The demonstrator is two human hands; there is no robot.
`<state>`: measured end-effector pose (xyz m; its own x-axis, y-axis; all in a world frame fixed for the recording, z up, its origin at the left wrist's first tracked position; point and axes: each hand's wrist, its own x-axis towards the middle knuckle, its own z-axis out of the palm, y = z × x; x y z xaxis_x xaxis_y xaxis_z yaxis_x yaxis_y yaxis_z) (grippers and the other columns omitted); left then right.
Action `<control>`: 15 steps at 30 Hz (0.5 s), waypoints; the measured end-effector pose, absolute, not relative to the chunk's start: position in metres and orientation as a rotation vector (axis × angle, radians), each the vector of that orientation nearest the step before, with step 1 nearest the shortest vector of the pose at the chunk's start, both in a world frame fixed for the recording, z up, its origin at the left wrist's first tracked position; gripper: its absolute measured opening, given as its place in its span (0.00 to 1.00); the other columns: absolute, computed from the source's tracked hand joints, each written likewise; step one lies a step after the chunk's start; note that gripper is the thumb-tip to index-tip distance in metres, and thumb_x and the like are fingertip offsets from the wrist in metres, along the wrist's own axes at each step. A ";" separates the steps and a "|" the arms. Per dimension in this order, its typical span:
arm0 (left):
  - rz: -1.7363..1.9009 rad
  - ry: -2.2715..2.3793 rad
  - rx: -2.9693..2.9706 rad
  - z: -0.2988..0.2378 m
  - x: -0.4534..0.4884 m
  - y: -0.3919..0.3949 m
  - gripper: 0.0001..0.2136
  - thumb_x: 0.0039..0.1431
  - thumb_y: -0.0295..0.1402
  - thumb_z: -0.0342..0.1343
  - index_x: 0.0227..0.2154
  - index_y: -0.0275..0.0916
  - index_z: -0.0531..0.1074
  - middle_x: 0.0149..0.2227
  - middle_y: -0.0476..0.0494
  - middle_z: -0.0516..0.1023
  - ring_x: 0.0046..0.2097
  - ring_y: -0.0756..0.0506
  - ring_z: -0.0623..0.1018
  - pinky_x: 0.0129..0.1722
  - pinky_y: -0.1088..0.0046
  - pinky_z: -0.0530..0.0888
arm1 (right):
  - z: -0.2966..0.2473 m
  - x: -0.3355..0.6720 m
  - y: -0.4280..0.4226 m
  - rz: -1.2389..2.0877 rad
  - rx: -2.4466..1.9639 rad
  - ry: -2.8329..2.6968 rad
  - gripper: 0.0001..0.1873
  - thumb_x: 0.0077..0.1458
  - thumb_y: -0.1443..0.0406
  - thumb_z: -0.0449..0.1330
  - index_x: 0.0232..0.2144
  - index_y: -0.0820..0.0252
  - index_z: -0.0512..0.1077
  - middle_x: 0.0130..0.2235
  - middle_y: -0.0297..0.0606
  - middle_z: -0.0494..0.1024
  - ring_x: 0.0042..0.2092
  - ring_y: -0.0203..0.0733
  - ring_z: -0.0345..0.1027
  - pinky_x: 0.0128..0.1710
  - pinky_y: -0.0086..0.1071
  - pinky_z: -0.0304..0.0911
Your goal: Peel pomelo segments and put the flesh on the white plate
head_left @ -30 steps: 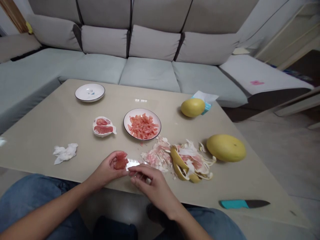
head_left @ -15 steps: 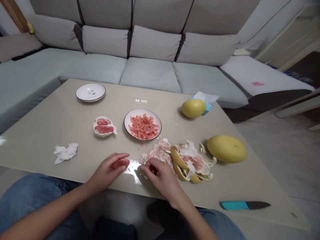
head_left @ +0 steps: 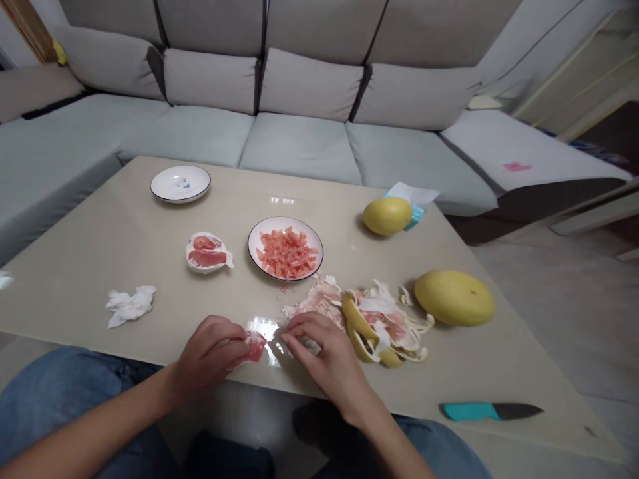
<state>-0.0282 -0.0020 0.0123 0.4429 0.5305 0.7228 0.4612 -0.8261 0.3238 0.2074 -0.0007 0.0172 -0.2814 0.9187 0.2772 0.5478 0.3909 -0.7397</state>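
Note:
A pinkish-red pomelo segment [head_left: 255, 346] with white pith on its edge is gripped by my left hand [head_left: 212, 349], over the near side of the table. Facing it, my right hand [head_left: 322, 349] has its thumb and fingers curved and apart, with nothing I can make out between them. Beside and beyond my right hand lie scraps of white and pink membrane [head_left: 312, 303] and thick yellow peel [head_left: 357, 326]. Past both hands, a dark-rimmed plate [head_left: 254, 247] holds a heap of pink pomelo pieces [head_left: 289, 253]. A peeled pomelo chunk [head_left: 207, 256] rests left of this plate.
Whole yellow pomelos [head_left: 454, 297] stand on the right, the farther one against a blue-and-white packet [head_left: 419, 206]. A teal-handled knife [head_left: 469, 411] lies near the front right edge. Crumpled tissue [head_left: 130, 306] and another plate [head_left: 167, 193] are on the left. A sofa [head_left: 299, 143] borders the far side.
My left hand has turned over and lowered slightly, so the pomelo segment now sticks out past its fingertips. My right hand's fingers have spread and risen a little.

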 end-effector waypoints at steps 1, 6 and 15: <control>1.356 0.895 2.598 0.011 -0.028 -0.003 0.05 0.63 0.29 0.52 0.35 0.39 0.73 0.33 0.44 0.76 0.35 0.49 0.74 0.39 0.73 0.72 | 0.018 0.205 -0.002 0.719 -1.229 -1.929 0.04 0.57 0.68 0.59 0.32 0.57 0.74 0.37 0.39 0.76 0.41 0.43 0.70 0.41 0.36 0.66; 1.293 0.890 2.545 0.001 -0.029 -0.004 0.04 0.62 0.29 0.53 0.37 0.40 0.72 0.35 0.45 0.76 0.37 0.48 0.74 0.39 0.71 0.71 | 0.025 0.199 -0.011 0.783 -1.049 -1.930 0.10 0.58 0.71 0.58 0.41 0.55 0.74 0.39 0.38 0.77 0.43 0.41 0.70 0.44 0.34 0.66; 1.041 0.938 2.238 0.007 -0.026 -0.002 0.05 0.59 0.28 0.55 0.38 0.41 0.73 0.34 0.46 0.78 0.37 0.46 0.75 0.39 0.71 0.72 | 0.027 0.195 -0.016 0.840 -0.975 -1.999 0.12 0.56 0.66 0.62 0.44 0.54 0.73 0.43 0.41 0.76 0.45 0.43 0.70 0.45 0.36 0.67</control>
<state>-0.0256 -0.0020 0.0073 0.4713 0.7546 0.4566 0.3762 -0.6402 0.6698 0.1946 -0.0160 0.0274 -0.4325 0.8381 0.3325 0.3494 0.4957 -0.7951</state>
